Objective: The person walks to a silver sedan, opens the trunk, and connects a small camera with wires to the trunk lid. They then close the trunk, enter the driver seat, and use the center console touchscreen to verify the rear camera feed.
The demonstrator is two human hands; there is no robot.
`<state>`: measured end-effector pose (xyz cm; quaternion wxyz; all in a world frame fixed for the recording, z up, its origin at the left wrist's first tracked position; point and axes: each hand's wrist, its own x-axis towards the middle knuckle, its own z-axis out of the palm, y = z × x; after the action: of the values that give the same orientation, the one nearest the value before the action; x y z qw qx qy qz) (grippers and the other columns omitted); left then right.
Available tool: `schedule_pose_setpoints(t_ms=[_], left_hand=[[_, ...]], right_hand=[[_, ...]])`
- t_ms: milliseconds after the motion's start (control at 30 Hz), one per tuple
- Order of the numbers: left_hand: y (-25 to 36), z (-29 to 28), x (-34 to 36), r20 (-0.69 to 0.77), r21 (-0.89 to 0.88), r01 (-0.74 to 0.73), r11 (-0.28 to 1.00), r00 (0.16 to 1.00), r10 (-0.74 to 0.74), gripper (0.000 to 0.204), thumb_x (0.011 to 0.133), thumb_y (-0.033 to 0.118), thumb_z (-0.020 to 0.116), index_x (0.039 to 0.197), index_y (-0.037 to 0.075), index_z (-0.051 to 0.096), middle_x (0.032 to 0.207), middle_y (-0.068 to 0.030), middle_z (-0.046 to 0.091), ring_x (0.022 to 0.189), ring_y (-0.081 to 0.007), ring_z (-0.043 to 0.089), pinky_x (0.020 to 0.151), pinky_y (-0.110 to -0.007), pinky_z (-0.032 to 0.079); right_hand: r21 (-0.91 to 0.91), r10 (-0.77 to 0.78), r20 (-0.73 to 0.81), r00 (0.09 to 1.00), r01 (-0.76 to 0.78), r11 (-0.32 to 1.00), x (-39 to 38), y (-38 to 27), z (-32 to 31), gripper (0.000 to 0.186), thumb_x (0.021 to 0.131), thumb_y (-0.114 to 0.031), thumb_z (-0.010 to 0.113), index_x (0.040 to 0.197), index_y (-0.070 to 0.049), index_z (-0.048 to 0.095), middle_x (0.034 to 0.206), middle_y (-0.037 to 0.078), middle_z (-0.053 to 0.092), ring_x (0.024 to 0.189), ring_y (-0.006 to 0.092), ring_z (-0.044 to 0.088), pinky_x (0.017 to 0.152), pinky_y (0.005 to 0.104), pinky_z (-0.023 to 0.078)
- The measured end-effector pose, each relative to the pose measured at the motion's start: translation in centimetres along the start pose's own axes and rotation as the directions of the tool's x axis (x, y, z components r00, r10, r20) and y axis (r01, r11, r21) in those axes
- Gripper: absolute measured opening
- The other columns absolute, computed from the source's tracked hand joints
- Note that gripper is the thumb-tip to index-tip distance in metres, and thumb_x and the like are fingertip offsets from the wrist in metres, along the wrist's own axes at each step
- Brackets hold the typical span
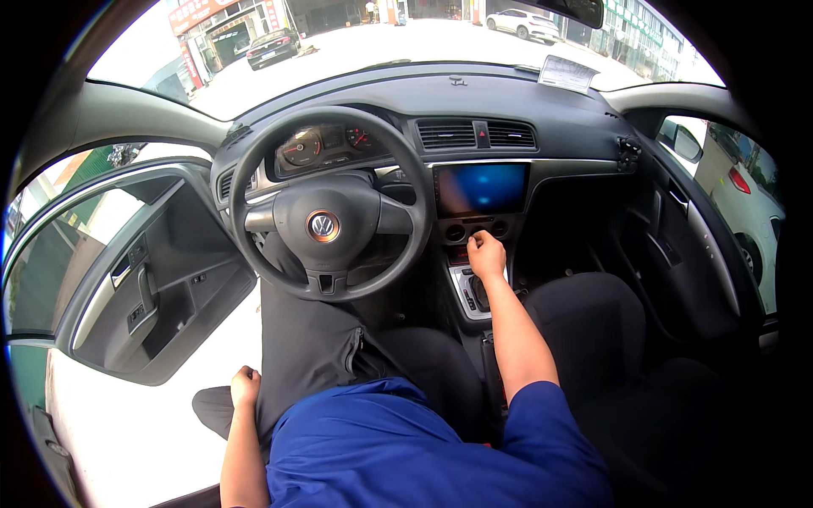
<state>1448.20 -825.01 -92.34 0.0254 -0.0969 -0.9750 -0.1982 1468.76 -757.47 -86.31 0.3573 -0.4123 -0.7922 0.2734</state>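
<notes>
My right hand (485,254) reaches to the climate control panel (456,231) below the lit blue screen (481,187), its fingers curled at the middle of the panel; what they grip, if anything, is hidden. The gear lever surround (466,290) lies just under that hand. My left hand (246,385) hangs low beside my dark trouser leg (305,339) on the open door side, fingers curled, with the palm out of sight.
The steering wheel (406,148) and instrument cluster (326,144) are in front of me. The driver's door (152,288) stands open at left. The passenger seat (584,322) is at right, and a card (566,72) sits on the dashboard. Outside are parked cars.
</notes>
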Motion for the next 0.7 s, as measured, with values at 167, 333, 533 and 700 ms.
schedule_pose_setpoints(t_ms=[167, 333, 533, 700], left_hand=[[-0.9, 0.5, 0.1, -0.019, 0.009, -0.013, 1.000, 1.000, 0.013, 0.024, 0.093, 0.023, 0.070, 0.094, 0.000, 0.076, 0.089, -0.0235, 0.077, 0.087, -0.0429, 0.076, 0.083, -0.049, 0.060], [-0.2, 0.2, -0.1, -0.006, 0.018, 0.003, 1.000, 1.000, -0.003, 0.024, 0.092, 0.023, 0.069, 0.094, 0.000, 0.076, 0.091, -0.0244, 0.077, 0.090, -0.0437, 0.076, 0.085, -0.050, 0.060], [0.1, -0.2, -0.3, 0.003, 0.014, 0.020, 1.000, 1.000, -0.020, 0.025, 0.093, 0.024, 0.069, 0.095, 0.000, 0.076, 0.093, -0.0250, 0.077, 0.091, -0.0437, 0.076, 0.086, -0.050, 0.060], [0.2, -0.3, -0.3, 0.013, 0.009, 0.026, 1.000, 1.000, -0.026, 0.025, 0.093, 0.024, 0.069, 0.097, 0.000, 0.076, 0.095, -0.0250, 0.077, 0.093, -0.0436, 0.076, 0.087, -0.050, 0.060]], right_hand=[[-0.074, 0.012, 0.009, 1.000, -0.011, 0.997, 0.4, -0.5, 0.2, 0.021, 0.095, -0.027, 0.069, 0.099, -0.009, 0.079, 0.097, 0.017, 0.080, 0.097, 0.0410, 0.075, 0.088, 0.0509, 0.059], [-0.102, 0.010, -0.003, 1.000, -0.010, 0.995, 0.5, -0.4, 0.3, 0.022, 0.094, -0.027, 0.067, 0.097, -0.009, 0.080, 0.097, 0.019, 0.079, 0.097, 0.0422, 0.075, 0.089, 0.0515, 0.059], [-0.113, 0.016, 0.005, 1.000, -0.015, 0.994, 0.4, -0.7, 0.4, 0.023, 0.093, -0.028, 0.067, 0.096, -0.009, 0.080, 0.097, 0.019, 0.079, 0.096, 0.0423, 0.075, 0.089, 0.0515, 0.059], [-0.111, 0.020, 0.001, 1.000, -0.020, 0.994, 0.3, -0.7, 0.4, 0.024, 0.092, -0.027, 0.067, 0.097, -0.007, 0.080, 0.096, 0.019, 0.079, 0.096, 0.0411, 0.075, 0.088, 0.0497, 0.059]])
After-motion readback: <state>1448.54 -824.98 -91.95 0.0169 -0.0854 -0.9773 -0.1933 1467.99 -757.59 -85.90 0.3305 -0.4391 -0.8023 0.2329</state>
